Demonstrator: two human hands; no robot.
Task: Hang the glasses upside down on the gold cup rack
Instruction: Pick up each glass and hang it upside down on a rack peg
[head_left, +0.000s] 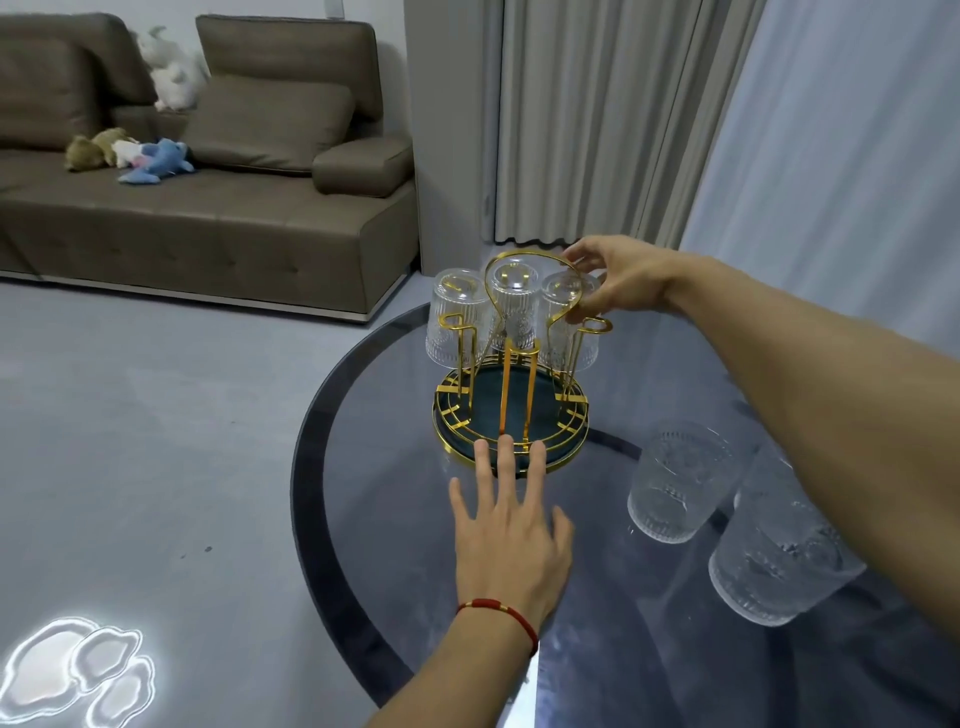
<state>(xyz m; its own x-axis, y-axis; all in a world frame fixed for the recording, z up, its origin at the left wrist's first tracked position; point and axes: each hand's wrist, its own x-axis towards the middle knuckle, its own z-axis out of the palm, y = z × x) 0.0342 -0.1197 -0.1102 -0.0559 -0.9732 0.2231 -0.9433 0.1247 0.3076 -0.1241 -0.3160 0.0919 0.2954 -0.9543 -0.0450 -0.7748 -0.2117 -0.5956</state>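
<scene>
**3 glasses hang on the rack, 2 wait on the counter**

The gold cup rack (511, 395) stands on its dark round tray toward the far side of the round glass counter (395, 519). 3 ribbed glasses hang upside down on its far pegs: the left glass (453, 317), the middle glass (514, 304) behind the looped gold handle, and the right glass (566, 319). The near pegs are bare.

The right hand (621, 280) reaches in from the right, and its fingers (584, 255) curl around the upturned base of the right glass, thumb low against its side, so they hold that glass on its peg. The left hand (511, 540) lies palm down with the fingers (505, 457) spread wide and straight, their tips touching the near rim of the tray; it holds nothing. A red cord bracelet (501, 613) circles that wrist.

2 more glasses stand upright on the counter to the right of the rack, under the right forearm: the farther glass (675, 488) and the nearer glass (779, 561), just beside each other.

Beyond the counter, a brown sofa (208, 208) with soft toys sits at the far left.
</scene>
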